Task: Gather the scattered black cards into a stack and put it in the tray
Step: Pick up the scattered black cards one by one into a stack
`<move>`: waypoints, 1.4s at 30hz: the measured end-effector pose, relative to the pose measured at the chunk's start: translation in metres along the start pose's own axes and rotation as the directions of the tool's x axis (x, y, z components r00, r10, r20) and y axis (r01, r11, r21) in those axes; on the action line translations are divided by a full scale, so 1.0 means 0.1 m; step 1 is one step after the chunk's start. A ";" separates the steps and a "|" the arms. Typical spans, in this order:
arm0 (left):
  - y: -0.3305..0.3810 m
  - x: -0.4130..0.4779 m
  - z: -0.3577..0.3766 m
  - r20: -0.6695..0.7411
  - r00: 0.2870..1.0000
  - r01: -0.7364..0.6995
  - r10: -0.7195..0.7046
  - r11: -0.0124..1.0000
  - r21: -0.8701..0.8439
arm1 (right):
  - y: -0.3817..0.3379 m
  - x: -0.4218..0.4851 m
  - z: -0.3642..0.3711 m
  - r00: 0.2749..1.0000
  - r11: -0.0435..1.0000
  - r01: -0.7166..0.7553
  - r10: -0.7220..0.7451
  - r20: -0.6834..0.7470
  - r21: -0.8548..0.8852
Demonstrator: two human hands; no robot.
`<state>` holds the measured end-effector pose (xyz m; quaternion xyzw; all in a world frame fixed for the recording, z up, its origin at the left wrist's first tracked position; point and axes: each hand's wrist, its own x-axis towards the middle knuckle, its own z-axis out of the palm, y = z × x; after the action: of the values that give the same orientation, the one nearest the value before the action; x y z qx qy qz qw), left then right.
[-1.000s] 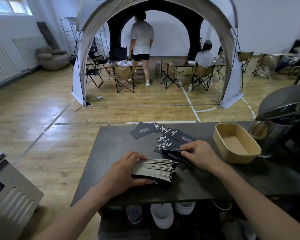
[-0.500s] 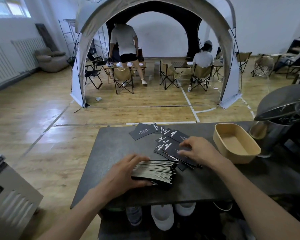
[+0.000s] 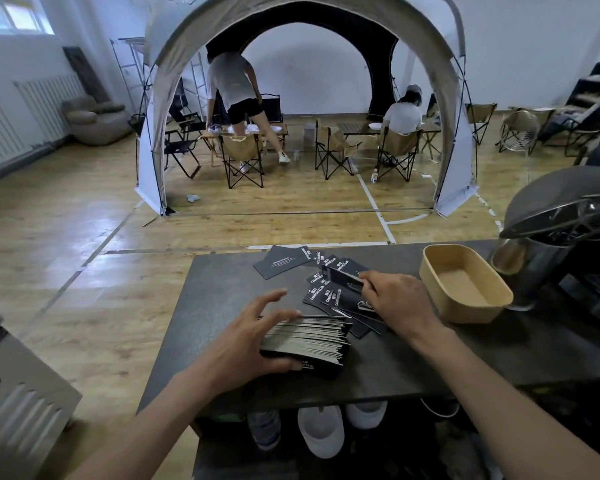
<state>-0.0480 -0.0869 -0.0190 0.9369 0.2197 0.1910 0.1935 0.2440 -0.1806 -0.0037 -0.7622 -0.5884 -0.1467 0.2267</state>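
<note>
A thick stack of black cards (image 3: 309, 339) lies on the dark table (image 3: 222, 306). My left hand (image 3: 253, 341) grips its left end, thumb under and fingers spread over the top. Several loose black cards (image 3: 326, 292) with white lettering are spread beyond the stack, and one larger card (image 3: 284, 262) lies by the far edge. My right hand (image 3: 394, 297) pinches a few lifted cards (image 3: 342, 276) over that spread. The tan oval tray (image 3: 465, 289), with nothing in it, sits to the right of my right hand.
A dark machine (image 3: 568, 237) with a metal cup (image 3: 508, 258) stands at the table's right end. White caps (image 3: 321, 431) sit on the shelf underneath. A grey box (image 3: 18, 396) is at the lower left. Beyond the table are a tent and two people.
My right hand has picked a few cards up off the spread and raised them. My left hand's fingers have opened out over the stack. The standing person in the tent bent over.
</note>
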 end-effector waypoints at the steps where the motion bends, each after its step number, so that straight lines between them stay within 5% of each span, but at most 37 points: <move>1: 0.01 0.01 0.01 -0.007 1.000 0.004 -0.004 1.000 -0.008 | -0.07 -0.01 -0.01 1.000 0.998 0.027 -0.028 0.009 0.056; 4: 0.06 0.05 0.03 -0.021 1.000 -0.004 0.004 1.000 0.010 | -0.27 -0.01 0.00 0.946 0.978 0.082 -0.137 0.295 0.191; 6: 0.07 0.07 0.04 -0.005 1.000 -0.021 0.021 1.000 0.016 | -0.30 0.00 0.02 0.892 0.946 -0.007 -0.141 0.430 0.325; 9: 0.06 0.08 0.02 0.044 0.999 0.012 -0.012 1.000 -0.005 | -0.27 0.02 -0.05 0.796 0.674 -0.354 -0.147 0.587 0.648; 11: 0.06 0.08 0.02 0.072 0.995 0.060 -0.062 0.998 0.023 | -0.21 0.04 -0.11 0.774 0.491 -0.496 -0.124 0.621 0.716; 12: 0.06 0.09 0.02 0.072 0.995 0.066 -0.069 0.997 0.031 | -0.12 0.08 -0.10 0.819 0.551 -0.457 -0.046 0.572 0.698; 14: 0.06 0.08 0.03 0.073 0.996 0.053 -0.056 0.998 0.041 | 0.11 0.14 -0.10 0.883 0.860 -0.273 0.046 0.466 0.431; 16: 0.04 0.08 0.04 0.076 0.996 0.035 -0.039 0.998 0.056 | 0.25 0.11 -0.11 0.830 0.987 -0.133 0.060 0.555 0.091; 21: 0.05 0.06 0.03 0.071 0.997 0.032 -0.035 0.998 0.045 | 0.26 0.03 -0.07 0.859 0.994 -0.088 0.040 0.511 0.069; 30: 0.08 0.06 0.03 0.082 0.994 0.067 -0.071 0.997 0.050 | 0.35 -0.04 -0.07 0.812 0.913 -0.339 0.161 0.561 0.227; 38: 0.10 0.06 0.03 0.065 0.995 0.067 -0.070 0.996 0.053 | 0.34 0.18 -0.15 0.871 0.746 -0.470 0.306 0.384 0.471; 42: 0.10 0.06 0.03 0.060 0.996 0.064 -0.067 0.996 0.054 | 0.26 0.30 -0.19 0.818 0.812 -0.487 0.296 0.493 0.321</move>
<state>-0.0386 -0.0933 -0.0154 0.9394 0.2491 0.1499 0.1819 0.2779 -0.1712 0.0230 -0.8121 -0.4662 0.2064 0.2837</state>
